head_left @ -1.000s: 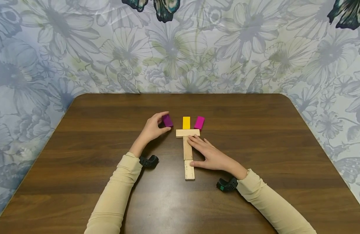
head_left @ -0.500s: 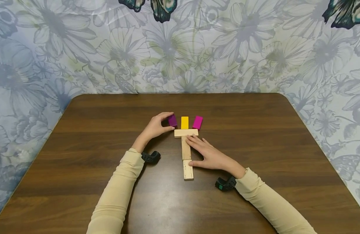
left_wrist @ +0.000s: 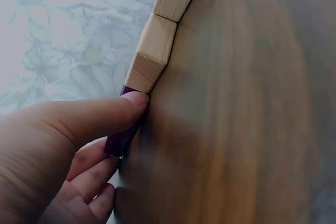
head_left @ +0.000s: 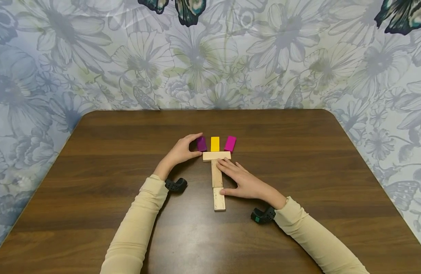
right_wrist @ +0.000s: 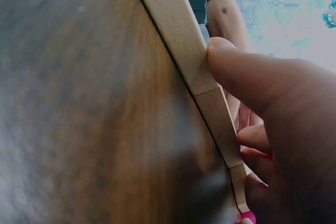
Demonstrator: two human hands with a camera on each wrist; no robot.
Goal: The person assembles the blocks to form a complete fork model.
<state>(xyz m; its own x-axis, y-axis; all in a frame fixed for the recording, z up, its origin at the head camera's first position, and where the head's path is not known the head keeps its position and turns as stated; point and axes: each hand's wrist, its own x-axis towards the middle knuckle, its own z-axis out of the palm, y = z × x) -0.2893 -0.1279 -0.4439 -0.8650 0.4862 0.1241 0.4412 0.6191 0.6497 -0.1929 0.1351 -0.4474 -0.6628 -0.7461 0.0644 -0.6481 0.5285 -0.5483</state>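
My left hand (head_left: 180, 152) pinches a dark purple block (head_left: 201, 144) lengthwise, thumb at its near end and fingers at the far end. In the left wrist view, that purple block (left_wrist: 122, 139) touches the end of a plain wooden block (left_wrist: 152, 51). This crosswise wooden block (head_left: 215, 156) tops two wooden blocks laid end to end, the upper one (head_left: 215, 177) and the lower one (head_left: 219, 203). My right hand (head_left: 246, 180) rests along their right side, fingers spread and fairly straight, thumb on the lower block. Beyond the crosswise block lie a yellow block (head_left: 215, 144) and a tilted magenta block (head_left: 230, 144).
The blocks lie on a brown wooden table (head_left: 299, 152) with rounded far corners. Behind its far edge hangs a flowered, butterfly-printed cloth or wall covering (head_left: 210, 68). Each wrist wears a black band camera, the left one (head_left: 176, 185) and the right one (head_left: 263, 215).
My left hand has brought the purple block rightward, then slightly nearer, up to the left end of the crosswise block, and it stands straighter. My right hand has stayed on the wooden blocks.
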